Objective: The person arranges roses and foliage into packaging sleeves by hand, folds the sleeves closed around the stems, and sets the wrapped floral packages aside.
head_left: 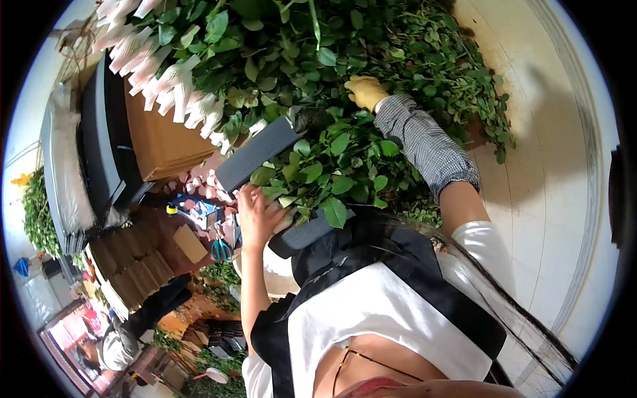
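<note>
My bare left hand [257, 215] rests at the flower-head end of a leafy rose bunch [328, 172], its fingers spread and touching the pale blooms and a sheet's edge. The bunch lies on dark grey corrugated cardboard [259, 156], which shows on both sides of it. Farther forward, my right hand [366, 93], in a yellow glove with a checked sleeve, is closed among the leaves of a big heap of stems [424, 60]. Leaves hide what its fingers hold, if anything.
White-netted rose heads [152, 73] hang over the left of the heap. Left of me are a cardboard box [169, 142], scissors [221, 249], a blue packet [197, 211], scattered petals and stacked cardboard [129, 259]. Another person [118, 346] is at far lower left. Pale floor [537, 172] lies right.
</note>
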